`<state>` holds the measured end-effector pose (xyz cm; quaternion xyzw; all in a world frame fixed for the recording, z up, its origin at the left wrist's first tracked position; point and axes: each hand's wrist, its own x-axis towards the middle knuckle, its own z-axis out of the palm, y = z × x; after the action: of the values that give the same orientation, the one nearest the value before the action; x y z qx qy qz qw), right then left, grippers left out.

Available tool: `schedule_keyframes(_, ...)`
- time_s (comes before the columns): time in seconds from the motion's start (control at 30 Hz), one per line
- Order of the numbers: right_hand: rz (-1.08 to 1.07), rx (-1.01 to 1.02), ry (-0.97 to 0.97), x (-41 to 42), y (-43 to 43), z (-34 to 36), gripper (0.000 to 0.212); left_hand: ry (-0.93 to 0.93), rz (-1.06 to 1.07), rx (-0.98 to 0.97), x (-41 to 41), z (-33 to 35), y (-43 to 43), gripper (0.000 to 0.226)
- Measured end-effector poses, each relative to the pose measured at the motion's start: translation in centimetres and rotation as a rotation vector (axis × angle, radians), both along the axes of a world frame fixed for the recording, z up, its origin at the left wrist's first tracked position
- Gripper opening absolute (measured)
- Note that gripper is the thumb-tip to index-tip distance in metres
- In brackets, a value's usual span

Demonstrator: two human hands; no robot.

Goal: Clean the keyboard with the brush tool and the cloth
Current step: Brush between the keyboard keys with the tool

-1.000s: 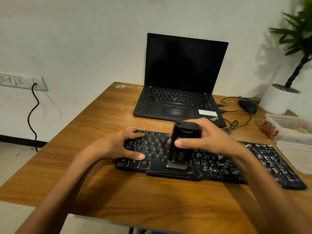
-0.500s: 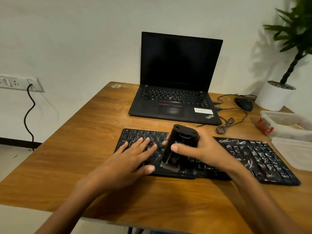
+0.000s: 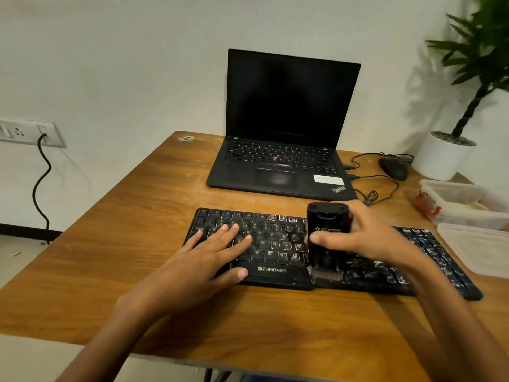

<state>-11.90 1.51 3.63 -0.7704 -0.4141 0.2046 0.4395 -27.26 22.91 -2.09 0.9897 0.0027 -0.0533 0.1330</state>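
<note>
A black Zebronics keyboard (image 3: 275, 244) lies across the wooden desk, its keys flecked with white dust, most thickly on the right half. My right hand (image 3: 360, 238) grips a black block-shaped brush tool (image 3: 326, 238) upright, its bristle end down on the keyboard's front edge near the middle. My left hand (image 3: 203, 260) rests flat with straight fingers on the keyboard's left keys, holding it down. No cloth shows in view.
An open black laptop (image 3: 278, 161) sits behind the keyboard. A mouse (image 3: 394, 168) with cables and a white plant pot (image 3: 440, 158) stand at the back right. Plastic containers (image 3: 468, 210) crowd the right edge. A wall socket (image 3: 30, 133) with a cable is at left.
The brush tool has slid right along the keyboard, from beside the left hand to the middle. My left hand turned from gripping the left end to lying flat on the keys.
</note>
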Motion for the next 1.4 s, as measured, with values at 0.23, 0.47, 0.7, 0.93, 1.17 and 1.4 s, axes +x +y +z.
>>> schedule_keyframes(0.23, 0.034, 0.129, -0.022, -0.3, 3.5, -1.0, 0.028, 0.006, 0.008, 0.002, -0.1, 0.2, -0.1, 0.061)
schedule_keyframes(0.47, 0.08, 0.152, -0.041, 0.5, 2.2, -1.4, 0.026, 0.01, 0.014, -0.019, 0.0, 0.4, -0.1, 0.062)
schedule_keyframes(0.7, 0.04, 0.122, -0.147, 0.5, 1.7, -1.1, 0.033, 0.013, 0.019, -0.02, 0.0, 0.4, -0.1, 0.067)
schedule_keyframes(0.93, 0.207, 0.17, -0.172, -1.9, 5.2, -1.6, 0.038, 0.018, 0.031, -0.025, -0.1, 0.7, -0.2, 0.075)
schedule_keyframes(1.17, 0.164, -0.012, -0.101, 1.6, 0.7, 0.5, 0.029, 0.019, 0.03, -0.025, 0.0, 0.7, -0.2, 0.075)
schedule_keyframes(1.4, 0.215, 0.029, -0.098, -1.5, 3.3, -0.8, 0.035, 0.024, 0.036, -0.013, 0.0, 0.8, -0.2, 0.074)
